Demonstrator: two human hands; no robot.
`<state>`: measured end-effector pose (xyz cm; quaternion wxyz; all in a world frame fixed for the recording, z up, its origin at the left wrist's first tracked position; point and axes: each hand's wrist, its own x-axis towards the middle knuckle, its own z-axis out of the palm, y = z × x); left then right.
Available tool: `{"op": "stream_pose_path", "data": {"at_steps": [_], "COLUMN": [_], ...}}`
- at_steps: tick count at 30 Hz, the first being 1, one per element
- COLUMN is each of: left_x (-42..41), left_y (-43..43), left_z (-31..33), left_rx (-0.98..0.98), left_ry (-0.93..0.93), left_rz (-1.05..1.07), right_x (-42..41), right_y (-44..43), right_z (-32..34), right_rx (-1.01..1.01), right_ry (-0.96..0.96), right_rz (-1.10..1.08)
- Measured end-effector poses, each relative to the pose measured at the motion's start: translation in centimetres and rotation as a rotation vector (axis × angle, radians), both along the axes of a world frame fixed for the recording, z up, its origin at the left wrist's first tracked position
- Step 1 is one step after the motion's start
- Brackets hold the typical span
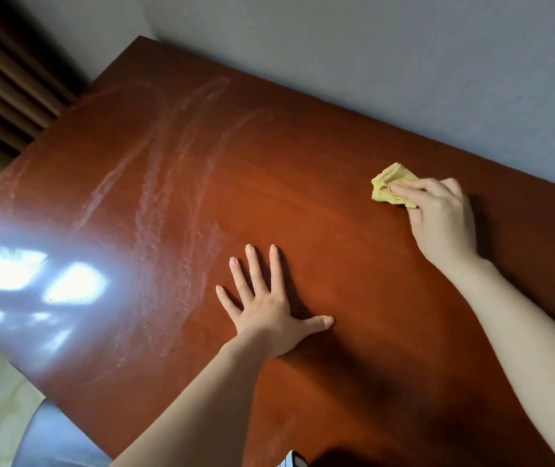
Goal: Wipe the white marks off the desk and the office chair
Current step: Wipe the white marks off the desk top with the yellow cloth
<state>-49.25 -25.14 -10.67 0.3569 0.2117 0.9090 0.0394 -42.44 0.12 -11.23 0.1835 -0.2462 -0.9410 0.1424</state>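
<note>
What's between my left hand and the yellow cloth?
Head view: only bare desk between the left hand and the yellow cloth.

Bright glare (33, 281) washes out the left corner of the worktop (337, 203), whose right side runs off frame. The right hand (444, 220) hides part of the yellow cloth (385, 187); a grey shape (57, 436) at bottom left is cut off.

Tabletop (353, 230): glossy reddish-brown wood finish, set against a grey wall (404, 55). On it: smeared white marks (168, 156) across the left half. Crumpled yellow cloth (389, 185) at far right, gripped by the right hand (444, 217); left hand (266, 311) flat, fingers spread.
</note>
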Motion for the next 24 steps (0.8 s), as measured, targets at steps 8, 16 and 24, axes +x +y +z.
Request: {"op": "stream_pose_path", "data": {"at_steps": [8, 16, 24], "left_x": [0.1, 0.1, 0.0], "left_y": [0.1, 0.2, 0.0], "left_z": [-0.2, -0.3, -0.7], "left_rx": [0.005, 0.0, 0.056], "left_ry": [0.021, 0.03, 0.057], "left_rz": [0.019, 0.01, 0.003], "right_x": [-2.2, -0.3, 7.7], "right_y": [6.7, 1.9, -9.0], "right_z": [-0.1, 0.2, 1.1], "right_rx": [0.008, -0.114, -0.173], "right_ry": [-0.036, -0.023, -0.049], "right_rz": [-0.255, -0.256, -0.146]}}
